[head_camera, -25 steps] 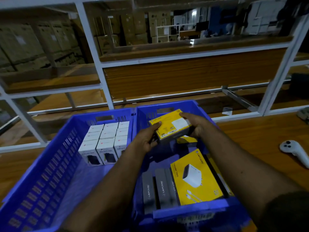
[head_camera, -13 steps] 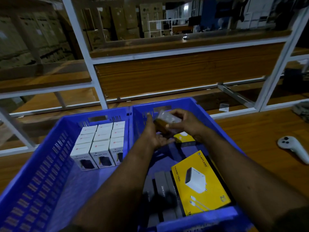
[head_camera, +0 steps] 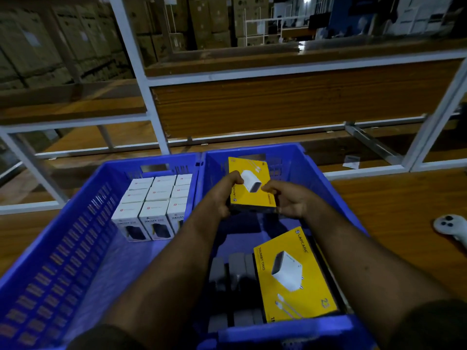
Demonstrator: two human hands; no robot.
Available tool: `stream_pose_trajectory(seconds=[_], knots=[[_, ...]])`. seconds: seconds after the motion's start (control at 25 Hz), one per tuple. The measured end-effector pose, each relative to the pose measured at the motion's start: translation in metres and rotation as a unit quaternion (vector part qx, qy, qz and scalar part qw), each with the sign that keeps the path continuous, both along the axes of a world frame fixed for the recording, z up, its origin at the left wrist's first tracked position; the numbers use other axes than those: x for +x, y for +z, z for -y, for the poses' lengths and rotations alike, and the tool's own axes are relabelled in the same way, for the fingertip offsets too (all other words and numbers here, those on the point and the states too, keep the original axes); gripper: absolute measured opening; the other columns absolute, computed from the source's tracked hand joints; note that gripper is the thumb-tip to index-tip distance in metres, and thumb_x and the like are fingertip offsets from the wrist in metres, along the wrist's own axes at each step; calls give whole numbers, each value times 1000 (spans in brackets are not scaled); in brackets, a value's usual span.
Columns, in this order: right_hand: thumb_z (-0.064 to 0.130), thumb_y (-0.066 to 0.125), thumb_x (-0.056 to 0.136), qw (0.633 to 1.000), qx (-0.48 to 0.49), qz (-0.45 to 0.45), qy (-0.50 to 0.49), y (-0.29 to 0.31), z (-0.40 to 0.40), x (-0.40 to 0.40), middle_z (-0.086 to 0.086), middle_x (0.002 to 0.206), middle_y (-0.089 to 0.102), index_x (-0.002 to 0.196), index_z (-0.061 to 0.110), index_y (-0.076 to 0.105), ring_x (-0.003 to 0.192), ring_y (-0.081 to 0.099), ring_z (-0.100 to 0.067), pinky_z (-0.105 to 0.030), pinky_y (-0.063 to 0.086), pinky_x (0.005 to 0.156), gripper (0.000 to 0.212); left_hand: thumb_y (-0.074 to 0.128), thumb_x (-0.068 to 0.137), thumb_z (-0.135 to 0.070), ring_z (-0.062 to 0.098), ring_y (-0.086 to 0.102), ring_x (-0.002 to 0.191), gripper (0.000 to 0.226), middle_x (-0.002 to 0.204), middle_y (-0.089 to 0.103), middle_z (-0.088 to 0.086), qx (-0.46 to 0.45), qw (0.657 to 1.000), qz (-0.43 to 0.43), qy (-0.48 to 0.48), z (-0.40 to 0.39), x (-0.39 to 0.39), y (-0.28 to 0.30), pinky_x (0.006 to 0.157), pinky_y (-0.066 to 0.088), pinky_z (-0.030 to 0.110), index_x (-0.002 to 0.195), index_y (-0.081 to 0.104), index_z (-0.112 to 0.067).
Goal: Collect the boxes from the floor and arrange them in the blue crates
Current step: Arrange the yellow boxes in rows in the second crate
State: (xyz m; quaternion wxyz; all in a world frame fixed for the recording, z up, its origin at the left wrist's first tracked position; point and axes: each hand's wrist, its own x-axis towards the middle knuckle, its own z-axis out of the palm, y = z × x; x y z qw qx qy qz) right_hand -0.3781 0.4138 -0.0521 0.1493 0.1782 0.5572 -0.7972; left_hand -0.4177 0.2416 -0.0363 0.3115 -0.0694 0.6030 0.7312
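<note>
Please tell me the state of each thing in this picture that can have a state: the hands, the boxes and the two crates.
left hand: grips held yellow box
right hand: grips same box
held yellow box: face up, above right crate
right crate: partly filled
large yellow box: lying flat in right crate
grey boxes: standing beside it
left crate: partly filled
white boxes: upright, in rows

You are in a dim warehouse or stockroom. White steel racking (head_camera: 141,72) with wooden shelf boards (head_camera: 290,102) fills the view. Stacked cardboard cartons (head_camera: 38,46) line the background aisles. 2 blue crates (head_camera: 63,248) hold retail-packed boxes (head_camera: 154,203) sorted in rows.
</note>
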Motion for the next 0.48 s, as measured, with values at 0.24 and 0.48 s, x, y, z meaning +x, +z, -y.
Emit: stream_pose_trajectory(seconds=[0.24,0.48], knots=[[2,56,90,993,-87,-21,-79,1,-6,-2,-16,100,66,96,5,63,86,65,-29,-40,58,74,10,78,75,-22,24,57,113,22,115,61,7,-70,997,-4,18,5,-9,-14,66,59,38,92,67,-15],[31,64,93,982,-69,-62,-162,10,-12,-6,-9,91,70,96,15,67,82,66,-23,-42,55,84,17,63,90,-24,18,56,66,7,75,62,4,-42,998,-40,40,12,-11,-3,58,48,27,90,60,-18]])
